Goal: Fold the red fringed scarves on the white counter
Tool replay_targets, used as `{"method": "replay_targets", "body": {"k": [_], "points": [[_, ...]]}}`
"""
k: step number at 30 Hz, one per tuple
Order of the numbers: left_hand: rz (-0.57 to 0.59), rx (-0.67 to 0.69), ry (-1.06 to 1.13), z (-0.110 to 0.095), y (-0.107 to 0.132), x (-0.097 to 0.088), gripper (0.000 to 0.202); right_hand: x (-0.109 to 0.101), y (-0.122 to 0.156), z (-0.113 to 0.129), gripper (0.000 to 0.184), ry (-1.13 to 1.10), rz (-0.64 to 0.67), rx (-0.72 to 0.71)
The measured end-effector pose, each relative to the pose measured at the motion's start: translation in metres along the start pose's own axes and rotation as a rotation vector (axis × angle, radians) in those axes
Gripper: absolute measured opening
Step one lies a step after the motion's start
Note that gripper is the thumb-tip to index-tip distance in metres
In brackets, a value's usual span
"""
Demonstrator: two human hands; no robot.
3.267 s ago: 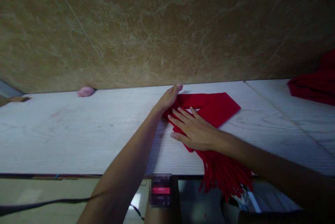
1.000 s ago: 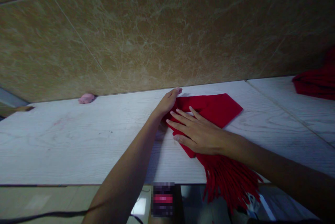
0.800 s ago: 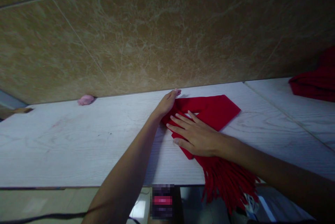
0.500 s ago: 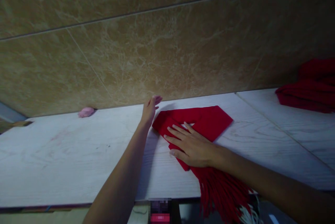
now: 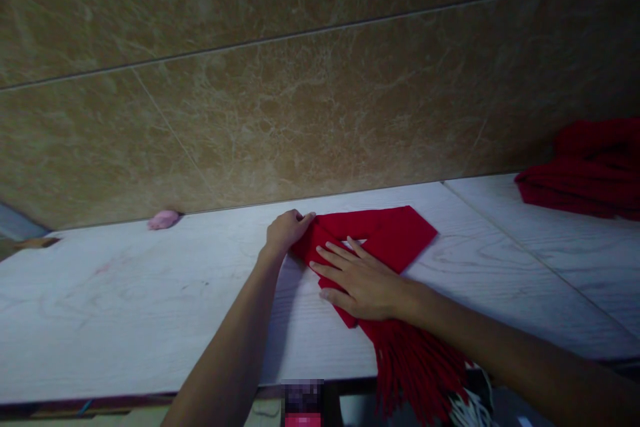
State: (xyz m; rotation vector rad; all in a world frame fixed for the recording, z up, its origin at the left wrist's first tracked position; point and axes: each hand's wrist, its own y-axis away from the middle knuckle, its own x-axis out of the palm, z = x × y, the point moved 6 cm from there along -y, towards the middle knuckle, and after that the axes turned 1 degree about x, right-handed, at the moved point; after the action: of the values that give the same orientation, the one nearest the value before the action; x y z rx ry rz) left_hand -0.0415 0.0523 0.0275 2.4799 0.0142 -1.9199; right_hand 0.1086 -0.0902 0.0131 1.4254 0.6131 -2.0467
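Note:
A folded red scarf (image 5: pixel 407 237) lies on the white wood-grain table, bent into angled corners with a small gap at its middle. Its long red fringe (image 5: pixel 420 364) hangs over the near edge. My right hand (image 5: pixel 363 284) rests flat on the scarf with fingers outstretched. At the scarf's left corner, my left hand (image 5: pixel 287 232) is closed on the fabric, thumb on top. Its other fingertips are hidden beneath or behind the cloth.
A pile of dark red cloth (image 5: pixel 585 177) lies at the right by the brown marbled tile wall (image 5: pixel 300 120). A small pink lump (image 5: pixel 164 219) sits against the wall at the left. White strands (image 5: pixel 473 407) hang below the near edge of the table (image 5: pixel 150 320).
My left hand has come down from beyond the scarf's left corner and taken hold of that corner. My right hand stays flat on the scarf. The view has shifted slightly.

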Motion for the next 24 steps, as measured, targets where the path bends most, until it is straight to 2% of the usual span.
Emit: {"method": "replay_targets", "body": {"k": [13, 18, 21, 24], "points": [[-0.075, 0.043, 0.053, -0.003, 0.001, 0.0, 0.042, -0.001, 0.0, 0.0, 0.066, 0.004, -0.012, -0.008], [-0.063, 0.034, 0.042, -0.005, 0.003, 0.001, 0.04, -0.001, 0.001, 0.002, 0.065, 0.011, -0.016, -0.013], [-0.071, 0.03, 0.046, -0.004, 0.002, 0.002, 0.042, -0.007, 0.002, -0.001, 0.066, -0.02, -0.038, -0.013], [-0.07, 0.029, 0.063, -0.002, 0.001, 0.004, 0.042, -0.022, 0.002, -0.019, 0.069, -0.052, -0.126, 0.029]]}}
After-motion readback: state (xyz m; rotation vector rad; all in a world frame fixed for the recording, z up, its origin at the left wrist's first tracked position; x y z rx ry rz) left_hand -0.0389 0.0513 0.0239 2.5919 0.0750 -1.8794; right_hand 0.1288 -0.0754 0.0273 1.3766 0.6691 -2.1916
